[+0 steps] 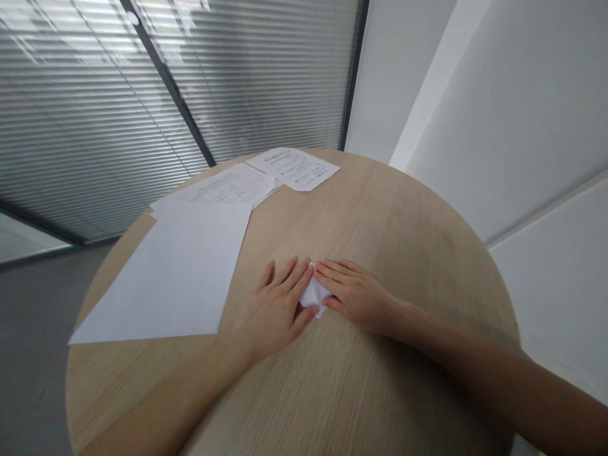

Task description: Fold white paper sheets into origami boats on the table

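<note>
A small folded piece of white paper (314, 296) lies on the wooden table, with crease lines on its visible face. My left hand (280, 304) rests flat at its left side, fingers spread, with the index fingertip and thumb touching the paper. From the right, my right hand (354, 292) presses on it with fingers stretched out side by side and the thumb lower down. Both hands cover the paper's side edges, so its full outline is hidden.
A large blank white sheet (171, 278) lies left of my hands, reaching past the table edge. Behind it are printed sheets (232, 185) and another printed page (297, 168). The round table (403, 228) stands near a white wall (522, 95) and a window with blinds (266, 69).
</note>
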The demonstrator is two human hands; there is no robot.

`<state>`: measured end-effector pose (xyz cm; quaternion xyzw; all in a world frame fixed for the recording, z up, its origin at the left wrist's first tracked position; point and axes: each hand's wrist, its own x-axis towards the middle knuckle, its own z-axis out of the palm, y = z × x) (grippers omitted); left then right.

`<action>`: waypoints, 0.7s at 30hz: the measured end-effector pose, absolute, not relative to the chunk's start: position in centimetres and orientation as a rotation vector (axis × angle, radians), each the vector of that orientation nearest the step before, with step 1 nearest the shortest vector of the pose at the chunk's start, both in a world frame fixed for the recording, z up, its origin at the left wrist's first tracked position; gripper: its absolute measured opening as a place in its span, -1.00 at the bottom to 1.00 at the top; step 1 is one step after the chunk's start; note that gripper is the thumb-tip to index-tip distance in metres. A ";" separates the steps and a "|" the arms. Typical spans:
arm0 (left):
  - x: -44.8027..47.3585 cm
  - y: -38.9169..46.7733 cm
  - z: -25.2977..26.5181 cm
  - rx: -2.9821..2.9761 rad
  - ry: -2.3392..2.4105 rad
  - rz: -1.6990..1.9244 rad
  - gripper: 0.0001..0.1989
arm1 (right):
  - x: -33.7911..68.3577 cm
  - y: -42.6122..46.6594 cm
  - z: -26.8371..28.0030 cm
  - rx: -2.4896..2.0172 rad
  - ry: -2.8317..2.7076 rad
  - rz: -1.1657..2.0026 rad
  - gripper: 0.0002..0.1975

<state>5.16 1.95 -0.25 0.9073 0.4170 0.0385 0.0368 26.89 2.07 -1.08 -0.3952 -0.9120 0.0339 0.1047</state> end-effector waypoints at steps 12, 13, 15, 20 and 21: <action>5.6 1.6 -0.7 2.813 1.300 0.229 -0.20 | 26.6 1.6 -0.8 -1.203 -2.651 0.208 -0.44; 5.6 1.6 -0.8 2.819 1.297 0.221 -0.20 | 26.7 1.6 -0.7 -1.200 -2.637 0.229 -0.45; 5.5 1.7 -1.0 2.840 1.285 0.222 -0.21 | 26.8 1.8 -0.5 -1.167 -2.608 0.255 -0.47; 5.3 1.7 -1.4 2.888 1.271 0.280 -0.20 | 27.6 2.6 -0.7 -0.959 -2.547 0.197 -0.61; 5.2 1.6 -1.4 2.898 1.254 0.294 -0.21 | 27.8 2.7 -0.8 -0.911 -2.544 0.179 -0.67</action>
